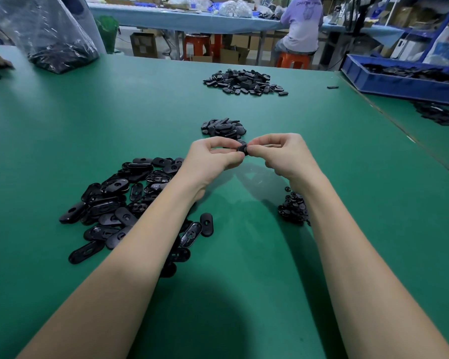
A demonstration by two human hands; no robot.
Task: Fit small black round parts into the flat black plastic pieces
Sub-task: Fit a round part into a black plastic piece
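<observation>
Green bench [270, 255]: felt-like top, black parts lying in heaps all over it.
Left hand [210, 158]: up off the bench near its middle, fingers curled, thumb and fingertips pinching a small black part [242, 149].
Right hand [279, 151]: meeting the left, fingers curled, pinching the same part from the other side.
Part: caught between both sets of fingertips, mostly hidden; can't tell whether it's a round part alone or one seated in a flat piece.
Flat pieces [119, 203]: big loose heap under the left forearm, towards the near left, oval with a hole in each.
Round parts [293, 207]: small heap beside the right wrist.
Middle heap [223, 128]: just beyond the hands, more black ovals.
Far heap [244, 81]: well back, towards the far edge.
Bag [49, 35]: clear plastic, dark parts inside, far left corner.
Blue crate [399, 81]: off the far right corner, full of black parts.
Person [300, 24]: seated on an orange stool [293, 60], at another table behind.
</observation>
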